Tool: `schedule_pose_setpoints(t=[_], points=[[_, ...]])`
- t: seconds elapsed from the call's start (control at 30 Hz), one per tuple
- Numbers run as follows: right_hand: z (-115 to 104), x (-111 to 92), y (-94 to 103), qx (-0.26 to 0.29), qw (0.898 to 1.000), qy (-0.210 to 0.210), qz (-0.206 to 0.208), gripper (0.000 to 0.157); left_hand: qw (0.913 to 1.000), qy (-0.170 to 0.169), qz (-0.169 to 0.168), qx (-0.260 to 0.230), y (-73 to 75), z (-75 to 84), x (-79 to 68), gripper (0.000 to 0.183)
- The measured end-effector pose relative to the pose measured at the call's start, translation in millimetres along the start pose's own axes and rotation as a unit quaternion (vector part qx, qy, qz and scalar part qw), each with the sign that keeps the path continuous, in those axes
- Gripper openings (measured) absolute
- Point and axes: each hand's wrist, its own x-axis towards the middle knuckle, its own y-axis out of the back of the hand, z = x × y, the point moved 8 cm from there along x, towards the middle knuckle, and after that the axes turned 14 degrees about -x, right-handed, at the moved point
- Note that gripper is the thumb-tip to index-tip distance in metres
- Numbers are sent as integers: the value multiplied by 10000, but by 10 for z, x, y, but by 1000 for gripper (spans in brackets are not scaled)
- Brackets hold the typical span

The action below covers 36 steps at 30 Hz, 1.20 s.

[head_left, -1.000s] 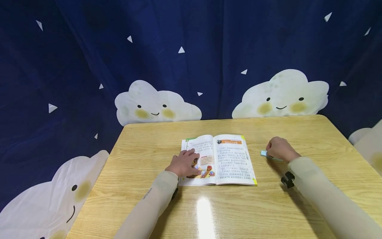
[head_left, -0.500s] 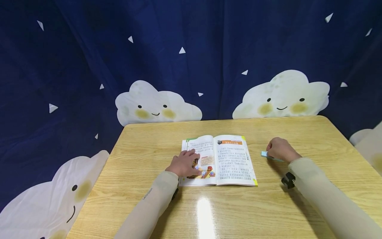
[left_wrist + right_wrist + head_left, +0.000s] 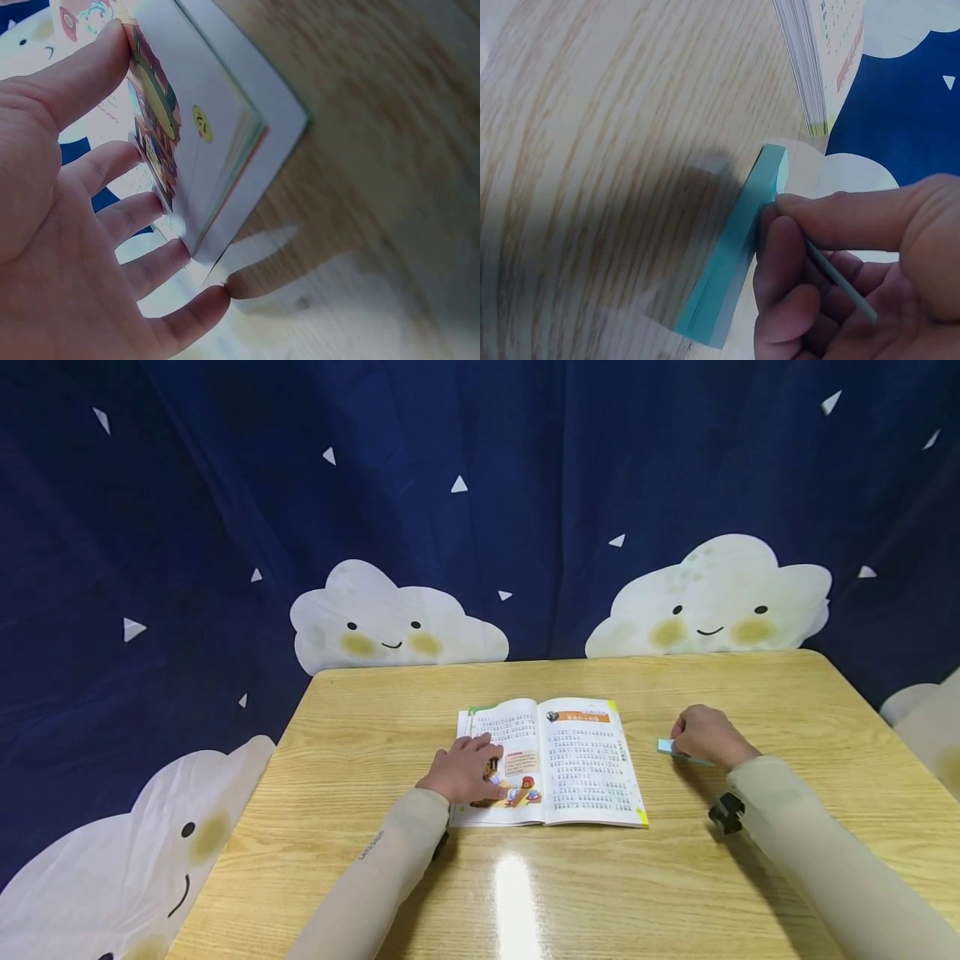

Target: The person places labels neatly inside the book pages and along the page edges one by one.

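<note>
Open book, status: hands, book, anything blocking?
Left hand on book. Right hand pinching teal strip, apart from book. Book lying open. Left hand hides part of left page.

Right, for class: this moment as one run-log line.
left hand: resting on open white-paged printed book; right hand: pinching slim turquoise strip, material unclear; under book: light-brown wooden table

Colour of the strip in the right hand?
Blue-green; the strip shows best in the right wrist view.

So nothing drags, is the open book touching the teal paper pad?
Apart: the head view shows tabletop between the open book and the teal paper pad.
</note>
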Motion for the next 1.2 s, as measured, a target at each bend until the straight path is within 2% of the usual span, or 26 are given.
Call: schedule_pose_setpoints(t=[0.37,1.2], points=[[-6,-13,54,-56,9999,-35,77,10,10000,-21,17,-56,16,1,14,70],[-16,-28,26,11,10000,17,35,10,9999,15,-14,107,-17,-14,5,71]])
